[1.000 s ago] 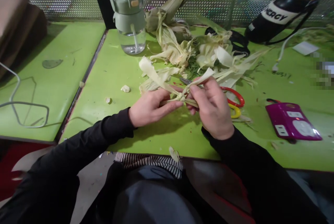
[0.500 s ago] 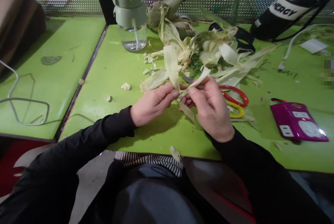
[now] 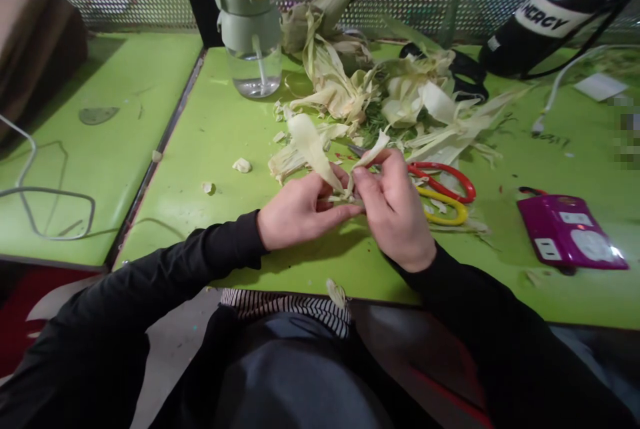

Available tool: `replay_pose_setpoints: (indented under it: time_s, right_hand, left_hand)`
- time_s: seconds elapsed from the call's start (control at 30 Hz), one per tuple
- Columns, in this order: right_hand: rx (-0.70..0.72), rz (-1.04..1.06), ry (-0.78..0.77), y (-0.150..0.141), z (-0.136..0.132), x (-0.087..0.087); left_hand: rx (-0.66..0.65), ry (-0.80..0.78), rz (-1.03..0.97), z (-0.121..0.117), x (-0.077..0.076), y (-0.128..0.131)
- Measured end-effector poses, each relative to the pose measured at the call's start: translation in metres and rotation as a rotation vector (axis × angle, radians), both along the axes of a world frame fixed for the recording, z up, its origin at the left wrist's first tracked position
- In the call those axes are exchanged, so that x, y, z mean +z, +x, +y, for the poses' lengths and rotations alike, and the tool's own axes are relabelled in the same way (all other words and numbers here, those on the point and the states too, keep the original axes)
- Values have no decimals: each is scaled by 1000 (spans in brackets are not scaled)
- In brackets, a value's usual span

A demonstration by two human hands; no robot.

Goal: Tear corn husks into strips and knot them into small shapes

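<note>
Between my two hands is a pale corn husk, its strips crossing where my fingers meet. My left hand is closed on one side of it, the thumb reaching toward my right fingertips; a broad strip rises and curls to the left. With thumb and finger, my right hand pinches a narrower strip that sticks up. Some fingers are hidden behind the husk. Scissors with a red and a yellow handle lie just right of my right hand, the blades partly covered by it.
Behind my hands lies a heap of husks with green sprigs. A water bottle stands at the back; a black bottle leans at the right. A purple power socket sits on the green table; a grey cable lies left.
The broad strip has swung left and down, and a lower strip no longer hangs beneath my hands. My left thumb has stretched toward my right hand, which has shifted slightly left.
</note>
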State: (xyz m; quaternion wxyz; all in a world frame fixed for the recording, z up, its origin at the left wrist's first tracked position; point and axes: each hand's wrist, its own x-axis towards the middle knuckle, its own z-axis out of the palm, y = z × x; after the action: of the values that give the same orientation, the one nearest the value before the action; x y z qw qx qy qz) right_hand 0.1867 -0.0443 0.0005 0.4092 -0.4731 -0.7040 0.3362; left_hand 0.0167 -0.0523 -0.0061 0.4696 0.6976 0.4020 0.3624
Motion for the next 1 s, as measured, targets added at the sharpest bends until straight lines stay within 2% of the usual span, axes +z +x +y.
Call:
replay_pose_setpoints:
  time_s: [0.1,0.33,0.6,0.9,1.0]
  right_hand:
    - [5,57,24,0,-3,2]
    - [35,259,-45,0,-3,2]
    - [14,255,8,-1,2,4]
    - [58,239,-109,-1,5,3]
    - [69,228,-152,2,6,3]
  left_hand:
    - [-4,-48,-64,-1,0,1]
    - [-22,-130,-136,-4,6,0]
    - [7,12,-45,-9,4,1]
    - [-91,94,-19,-7,3,0]
    - [41,110,-20,1,4,-3]
